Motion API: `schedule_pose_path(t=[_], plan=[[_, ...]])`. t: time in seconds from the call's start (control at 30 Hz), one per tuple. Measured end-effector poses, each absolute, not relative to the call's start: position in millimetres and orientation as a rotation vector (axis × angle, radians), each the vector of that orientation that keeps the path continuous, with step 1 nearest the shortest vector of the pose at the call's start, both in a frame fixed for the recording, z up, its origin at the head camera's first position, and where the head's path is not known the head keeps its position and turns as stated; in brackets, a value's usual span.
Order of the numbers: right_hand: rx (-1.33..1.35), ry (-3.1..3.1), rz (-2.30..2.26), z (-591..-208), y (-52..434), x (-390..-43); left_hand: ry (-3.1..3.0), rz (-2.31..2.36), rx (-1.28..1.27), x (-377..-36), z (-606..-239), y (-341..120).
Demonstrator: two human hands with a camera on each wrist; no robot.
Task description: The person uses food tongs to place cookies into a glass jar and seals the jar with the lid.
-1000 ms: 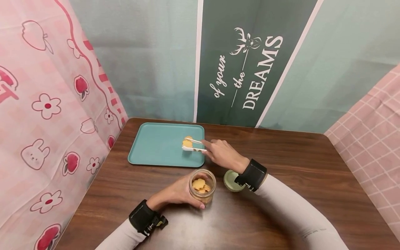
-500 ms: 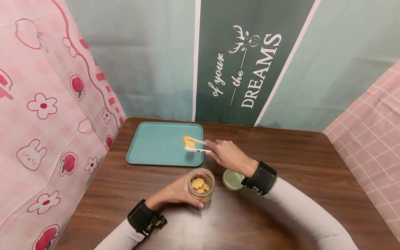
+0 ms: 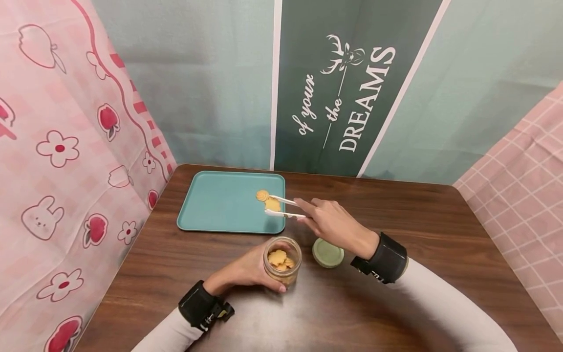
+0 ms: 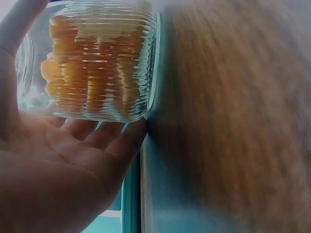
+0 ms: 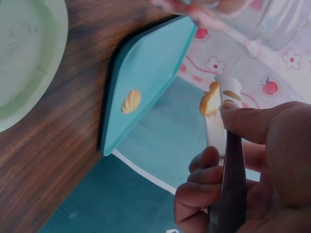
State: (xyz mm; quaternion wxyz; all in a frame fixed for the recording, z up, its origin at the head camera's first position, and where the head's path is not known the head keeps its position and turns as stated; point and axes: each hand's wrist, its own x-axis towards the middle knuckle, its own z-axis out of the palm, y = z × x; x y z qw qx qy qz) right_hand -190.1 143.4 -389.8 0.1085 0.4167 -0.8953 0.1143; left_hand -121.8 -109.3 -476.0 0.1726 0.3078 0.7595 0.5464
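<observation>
My left hand (image 3: 250,266) grips a glass jar (image 3: 269,271) round its side, thumb at the front. Inside the jar several yellow cookies (image 3: 278,257) are stacked; the left wrist view shows them through the ribbed glass (image 4: 97,63). My right hand (image 3: 334,222) holds a pair of tongs (image 3: 281,214), white-tipped with dark handles in the right wrist view. Between the tongs' tips is a flower-shaped cookie (image 3: 272,204), over the right part of a teal tray (image 3: 224,205). A swirled round cookie (image 3: 262,195) lies on the tray, apart from the tongs in the right wrist view.
A pale green round lid (image 3: 328,254) lies on the wooden table (image 3: 418,234), right of the jar. The tray stands near the table's back edge. Printed cloths (image 3: 211,88) hang behind and at both sides.
My right hand has drawn right with the tongs and the flower-shaped cookie, away from the swirled cookie, which now shows whole on the tray. The left hand and jar stay put.
</observation>
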Motion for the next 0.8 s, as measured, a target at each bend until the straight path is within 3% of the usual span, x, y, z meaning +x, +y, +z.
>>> schedule_pose_path(t=[0.8], plan=[[1.279, -2.564, 0.343, -369, 164, -159, 2.137, 1.571, 0.880, -122, -475, -110]])
